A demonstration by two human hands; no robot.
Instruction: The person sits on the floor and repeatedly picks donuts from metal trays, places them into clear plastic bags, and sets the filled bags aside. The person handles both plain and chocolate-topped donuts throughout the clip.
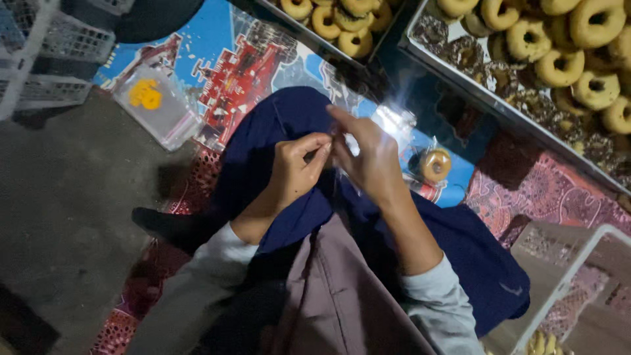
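Note:
My left hand (296, 167) and my right hand (368, 158) meet above my lap, over dark blue trousers (276, 125). Their fingertips pinch a thin clear plastic bag (348, 148) that is hard to make out. A doughnut wrapped in a clear bag (434, 164) lies on the mat just right of my right hand. Grey sleeves cover both forearms.
Metal trays of glazed and chocolate doughnuts (559, 59) sit at the upper right, another tray (335, 23) at top centre. A stack of clear bags with a yellow print (154, 105) lies at left. White plastic crates (46, 52) stand upper left, a white basket (578, 289) lower right.

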